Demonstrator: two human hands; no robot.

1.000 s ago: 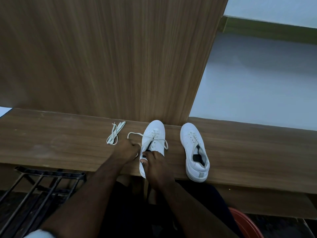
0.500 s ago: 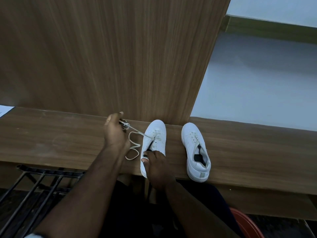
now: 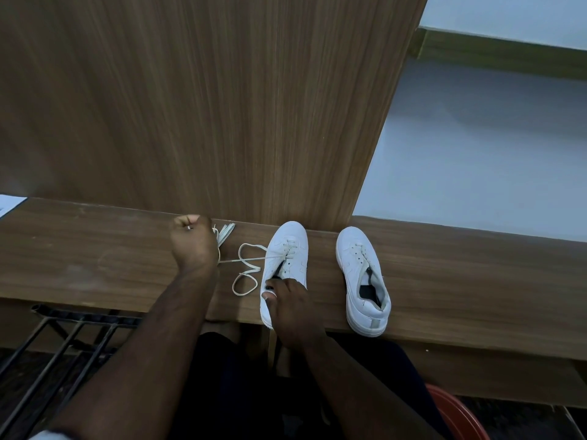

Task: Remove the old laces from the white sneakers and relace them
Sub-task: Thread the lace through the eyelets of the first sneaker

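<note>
Two white sneakers stand on a wooden bench [image 3: 444, 281], toes toward the wood panel. The left sneaker [image 3: 290, 249] still has a white lace [image 3: 246, 268] threaded near its toe; the lace runs out to the left in loose loops. My left hand [image 3: 193, 246] pinches that lace and holds it pulled out to the left, away from the shoe. My right hand [image 3: 289, 300] grips the heel end of the left sneaker. The right sneaker [image 3: 362, 274] has no lace in it. A bundled lace [image 3: 225, 231] lies behind my left hand, partly hidden.
A tall wooden panel [image 3: 222, 106] rises right behind the bench. A black metal rack [image 3: 63, 338] sits low at the left. An orange-red tub [image 3: 457, 417] shows at the bottom right. A white sheet corner [image 3: 9, 203] lies at the far left.
My left hand has moved from beside the shoe's tongue up and to the left, drawing the lace out of the eyelets. My right hand has stayed on the heel.
</note>
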